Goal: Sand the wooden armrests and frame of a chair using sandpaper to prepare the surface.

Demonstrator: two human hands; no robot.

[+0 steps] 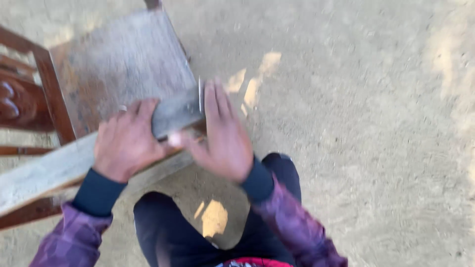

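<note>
Closest to the camera are the person's own purple patterned sleeves [74, 240] with dark cuffs, and between them dark trousers [168, 232] above a sandy floor [371, 148] with a few patches of sunlight. The left hand [126, 143] lies on top of a pale wooden plank [49, 173], fingers curled over its far edge and the thumb towards its near edge, so it grips the board from above; there is a ring on one finger. The plank runs from the lower left of the view up to the right and rests across the front edge of a wooden chair [118, 64], whose worn, greyish seat fills the upper left and whose dark reddish frame shows at the far left. The right hand [222, 138] sits at the right-hand end of the plank, fingers straight and held together, pointing away from the body, with the palm pressed against the end of the board. A thin, pale upright edge shows just left of those fingertips, too blurred to tell what it is. The right thumb is smeared by motion, so whether it holds anything cannot be told
</note>
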